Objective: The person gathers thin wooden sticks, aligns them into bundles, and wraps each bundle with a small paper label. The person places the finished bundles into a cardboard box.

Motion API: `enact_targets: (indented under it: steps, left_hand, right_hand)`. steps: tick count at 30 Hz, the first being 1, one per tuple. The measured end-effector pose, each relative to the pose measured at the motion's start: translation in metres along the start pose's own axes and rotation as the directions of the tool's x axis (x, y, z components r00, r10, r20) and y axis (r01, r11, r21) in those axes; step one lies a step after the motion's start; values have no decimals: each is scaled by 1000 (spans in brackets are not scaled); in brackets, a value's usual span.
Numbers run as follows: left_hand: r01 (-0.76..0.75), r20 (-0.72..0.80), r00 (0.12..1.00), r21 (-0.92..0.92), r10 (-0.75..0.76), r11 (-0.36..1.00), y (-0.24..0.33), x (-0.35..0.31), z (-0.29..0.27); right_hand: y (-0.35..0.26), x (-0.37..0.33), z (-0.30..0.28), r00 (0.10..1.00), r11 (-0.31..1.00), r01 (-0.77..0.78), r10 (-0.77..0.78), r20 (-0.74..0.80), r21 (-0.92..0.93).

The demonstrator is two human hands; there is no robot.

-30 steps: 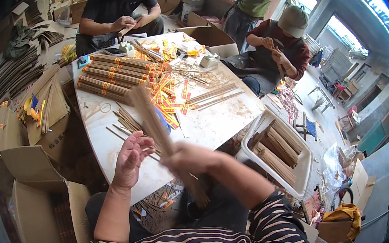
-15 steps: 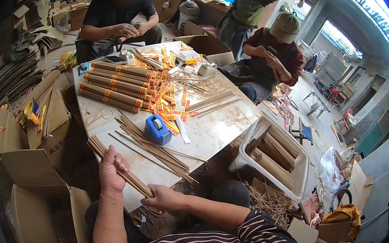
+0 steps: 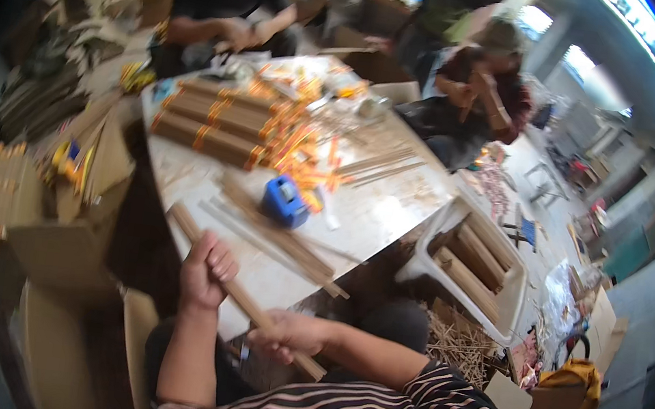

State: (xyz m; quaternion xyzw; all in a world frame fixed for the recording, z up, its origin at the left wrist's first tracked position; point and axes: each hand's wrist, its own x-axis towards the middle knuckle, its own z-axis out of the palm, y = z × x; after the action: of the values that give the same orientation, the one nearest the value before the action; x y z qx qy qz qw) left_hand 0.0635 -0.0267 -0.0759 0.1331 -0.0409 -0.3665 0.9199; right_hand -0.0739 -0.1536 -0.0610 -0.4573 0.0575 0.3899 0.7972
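My left hand [image 3: 207,269] and my right hand [image 3: 288,335] both grip one long bundle of thin brown sticks [image 3: 185,223]. The bundle runs diagonally from the table's near left edge down to my lap. My left hand clasps it near the middle, my right hand near its lower end. Just beyond my hands, loose sticks [image 3: 282,240] lie on the white table [image 3: 393,204], next to a blue tape dispenser [image 3: 285,199].
Tied stick bundles with orange bands [image 3: 211,121] and orange wrappers [image 3: 302,148] cover the far table. A white crate of bundles [image 3: 471,263] stands at the right. Cardboard boxes [image 3: 52,252] stand at the left. Three other people work at the far side.
I have drawn the stick bundle toward my lap. My right hand has moved from under the table edge onto the bundle's lower end. The view has swung and blurred.
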Motion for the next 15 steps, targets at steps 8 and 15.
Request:
enact_targets:
  steps: [8,15]
  left_hand:
    - [-76,-276,950,242,144,967,-4,5,-8]
    - [-8,-75,997,124,17,992,-7,6,0]
  right_hand:
    - [7,7,1,903,892,-94,-111,-415,-442]
    - [12,-5,-12,995,988,-57,67,-67,142]
